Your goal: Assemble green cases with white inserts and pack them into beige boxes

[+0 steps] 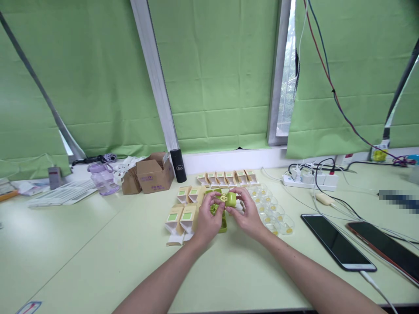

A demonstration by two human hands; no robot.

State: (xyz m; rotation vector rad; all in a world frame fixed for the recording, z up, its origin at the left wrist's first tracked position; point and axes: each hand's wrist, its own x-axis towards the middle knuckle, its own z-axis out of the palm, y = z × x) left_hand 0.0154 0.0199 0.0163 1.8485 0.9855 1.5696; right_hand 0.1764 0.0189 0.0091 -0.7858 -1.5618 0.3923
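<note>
Between both hands, above the table, is a small glossy green case (pixel 231 199) with a pale yellow loop (pixel 224 198) at its left side. The fingers of my right hand (pixel 247 213) grip the case from the right. My left hand (pixel 209 216) pinches at the loop end, thumb and fingertips closed around it. Under the hands lies a green tray with compartments (pixel 223 227), partly hidden. Several small open cardboard boxes with green labels (pixel 188 216) stand left of my left hand. Clear plastic pieces with yellow centres (pixel 271 211) lie in rows to the right.
More small open boxes (pixel 225 179) line up at the back. Behind them to the left are a brown carton (pixel 155 174), a black bottle (pixel 178 165) and a purple jug (pixel 103 179). A white power strip (pixel 310 181), cables and two phones (pixel 337 240) occupy the right side.
</note>
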